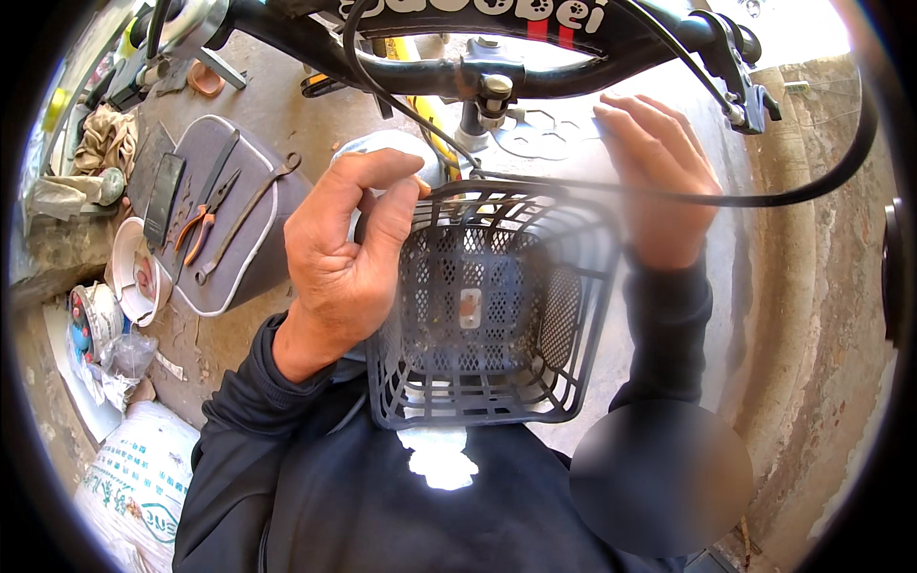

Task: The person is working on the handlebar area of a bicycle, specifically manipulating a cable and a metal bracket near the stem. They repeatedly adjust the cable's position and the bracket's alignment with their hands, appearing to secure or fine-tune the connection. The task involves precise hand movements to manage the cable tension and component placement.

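A black plastic bicycle basket (559,315) sits in front of my body, its open top facing me. At its far left corner my left hand (339,248) has thumb and forefinger pinched together, right beside the rim; whatever lies between the fingertips is too small to make out. My right hand (659,177), a bit blurred, hovers by the far right corner with its fingers stretched out, holding nothing visible. A black cable (716,200) runs across the basket's far side and past the right hand. Beyond the basket is the bicycle's black handlebar (401,74) with its stem clamp (494,86).
On the left, a grey padded surface with white edging (253,263) bears orange-handled pliers (202,224), a long wrench (250,212) and a flat black object (163,201). Near it stand a pale bowl (129,253) and a white sack (134,468). A brake lever (750,105) juts out at upper right.
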`<action>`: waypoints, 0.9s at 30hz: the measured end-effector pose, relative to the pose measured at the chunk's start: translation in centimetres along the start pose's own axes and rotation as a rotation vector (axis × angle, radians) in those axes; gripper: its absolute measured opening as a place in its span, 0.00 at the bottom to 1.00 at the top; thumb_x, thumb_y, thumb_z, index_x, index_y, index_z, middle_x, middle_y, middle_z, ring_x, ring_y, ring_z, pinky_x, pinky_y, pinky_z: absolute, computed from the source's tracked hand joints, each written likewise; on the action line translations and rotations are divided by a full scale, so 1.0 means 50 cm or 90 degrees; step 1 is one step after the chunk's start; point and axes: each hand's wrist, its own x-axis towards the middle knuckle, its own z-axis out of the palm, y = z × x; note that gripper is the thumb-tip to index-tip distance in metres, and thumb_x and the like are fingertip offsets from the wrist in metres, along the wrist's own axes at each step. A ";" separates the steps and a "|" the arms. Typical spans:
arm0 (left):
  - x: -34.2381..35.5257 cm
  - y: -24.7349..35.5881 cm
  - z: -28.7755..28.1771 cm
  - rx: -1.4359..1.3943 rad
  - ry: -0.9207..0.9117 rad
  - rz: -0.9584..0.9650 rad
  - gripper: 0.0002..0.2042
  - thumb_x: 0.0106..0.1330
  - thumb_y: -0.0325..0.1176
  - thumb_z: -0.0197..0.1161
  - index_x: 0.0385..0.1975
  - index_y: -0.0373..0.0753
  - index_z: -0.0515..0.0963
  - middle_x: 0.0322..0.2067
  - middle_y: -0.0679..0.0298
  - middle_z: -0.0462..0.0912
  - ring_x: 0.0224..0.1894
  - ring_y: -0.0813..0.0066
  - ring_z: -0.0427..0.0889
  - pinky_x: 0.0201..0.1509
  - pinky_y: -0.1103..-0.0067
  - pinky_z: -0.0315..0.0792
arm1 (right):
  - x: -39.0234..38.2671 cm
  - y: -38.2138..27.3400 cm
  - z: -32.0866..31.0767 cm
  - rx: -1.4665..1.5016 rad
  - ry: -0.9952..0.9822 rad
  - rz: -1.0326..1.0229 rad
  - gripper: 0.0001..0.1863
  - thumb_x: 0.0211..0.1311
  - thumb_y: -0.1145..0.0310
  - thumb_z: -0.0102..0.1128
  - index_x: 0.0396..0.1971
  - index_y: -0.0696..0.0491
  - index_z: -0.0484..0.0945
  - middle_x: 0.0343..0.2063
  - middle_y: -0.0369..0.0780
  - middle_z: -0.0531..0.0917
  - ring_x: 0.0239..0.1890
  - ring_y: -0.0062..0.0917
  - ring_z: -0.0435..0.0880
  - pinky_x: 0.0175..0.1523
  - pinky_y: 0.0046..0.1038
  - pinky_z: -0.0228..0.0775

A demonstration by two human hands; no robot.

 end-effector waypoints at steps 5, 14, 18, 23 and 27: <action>0.001 0.001 0.003 0.002 0.009 -0.009 0.08 0.68 0.24 0.55 0.45 0.30 0.75 0.36 0.62 0.79 0.40 0.78 0.78 0.47 0.83 0.71 | 0.001 -0.028 -0.027 -0.115 -0.023 -0.069 0.14 0.40 0.81 0.69 0.32 0.55 0.85 0.31 0.42 0.84 0.35 0.34 0.83 0.37 0.28 0.78; 0.002 0.006 0.005 0.008 0.015 -0.002 0.08 0.67 0.23 0.56 0.43 0.30 0.76 0.34 0.62 0.79 0.38 0.79 0.78 0.44 0.85 0.69 | -0.002 -0.048 -0.040 -0.117 -0.044 -0.076 0.20 0.32 0.82 0.67 0.33 0.54 0.85 0.30 0.41 0.84 0.34 0.32 0.83 0.36 0.28 0.77; 0.005 0.007 0.005 0.037 0.005 0.007 0.07 0.66 0.23 0.56 0.42 0.30 0.76 0.33 0.62 0.79 0.37 0.79 0.78 0.43 0.85 0.69 | -0.018 -0.032 -0.016 -0.100 -0.012 -0.046 0.19 0.36 0.83 0.66 0.34 0.54 0.85 0.30 0.41 0.84 0.35 0.32 0.83 0.39 0.29 0.77; 0.005 0.008 0.005 0.040 0.003 -0.005 0.07 0.67 0.24 0.57 0.42 0.31 0.76 0.33 0.63 0.79 0.36 0.79 0.78 0.42 0.85 0.69 | -0.013 0.002 0.018 -0.016 0.002 -0.033 0.13 0.45 0.83 0.63 0.35 0.58 0.82 0.31 0.43 0.83 0.36 0.34 0.83 0.41 0.28 0.77; 0.004 0.008 0.005 0.036 0.009 -0.004 0.07 0.67 0.24 0.57 0.42 0.31 0.76 0.33 0.63 0.79 0.36 0.80 0.78 0.42 0.85 0.69 | -0.002 0.020 0.042 0.027 0.005 -0.036 0.13 0.43 0.83 0.67 0.34 0.59 0.83 0.31 0.43 0.83 0.36 0.35 0.83 0.42 0.29 0.76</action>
